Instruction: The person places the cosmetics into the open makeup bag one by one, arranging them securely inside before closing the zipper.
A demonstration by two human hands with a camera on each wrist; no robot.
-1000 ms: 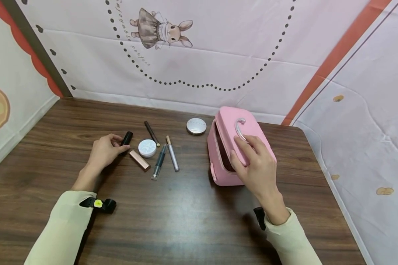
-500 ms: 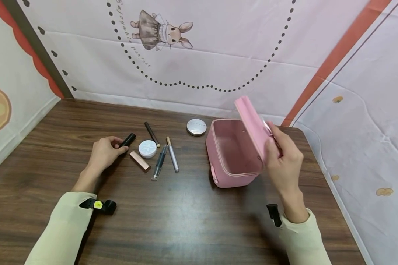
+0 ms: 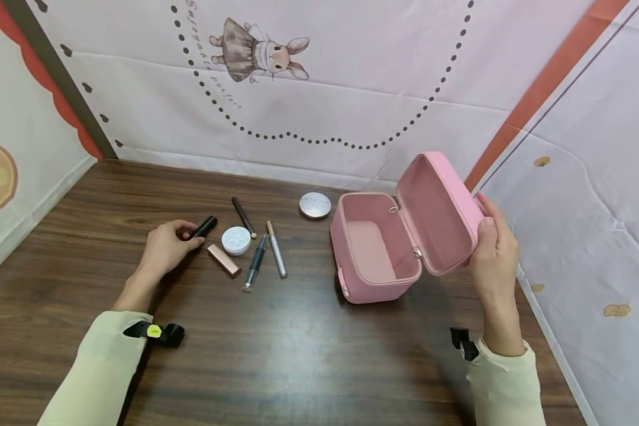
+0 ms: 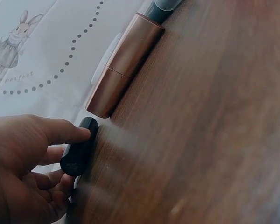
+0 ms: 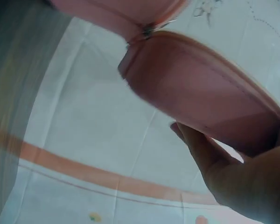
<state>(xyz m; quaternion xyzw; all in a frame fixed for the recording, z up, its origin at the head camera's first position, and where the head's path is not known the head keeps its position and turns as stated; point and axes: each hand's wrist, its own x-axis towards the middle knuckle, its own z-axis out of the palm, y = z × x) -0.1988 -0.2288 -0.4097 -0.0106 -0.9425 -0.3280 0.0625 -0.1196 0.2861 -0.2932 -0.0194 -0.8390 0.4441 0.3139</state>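
Observation:
Between thumb and fingers, my left hand (image 3: 165, 245) pinches a small black lipstick-like tube (image 3: 205, 226), which lies slanted at the table's left side. Close by is a rose-gold lipstick tube (image 3: 224, 260), large in the left wrist view. My right hand (image 3: 495, 254) grips the lid (image 3: 439, 219) of a pink cosmetic case (image 3: 380, 291) by its outer edge. That lid is swung up and tilted to the right on its hinges. No objects show inside the case. In the right wrist view, fingers sit behind the lid (image 5: 200, 93).
A white round compact (image 3: 236, 241), a thin black pencil (image 3: 244, 217), a dark pen with a clear end (image 3: 256, 262) and a silver pen (image 3: 277, 248) lie between hand and case. A silver compact (image 3: 315, 205) is farther back. Printed cloth (image 3: 351, 71) walls the table.
My right hand has lifted the case's lid and swung it over to the right, exposing the interior. The black tube's far end has tipped slightly rightward in my left hand, which stays nearly in place.

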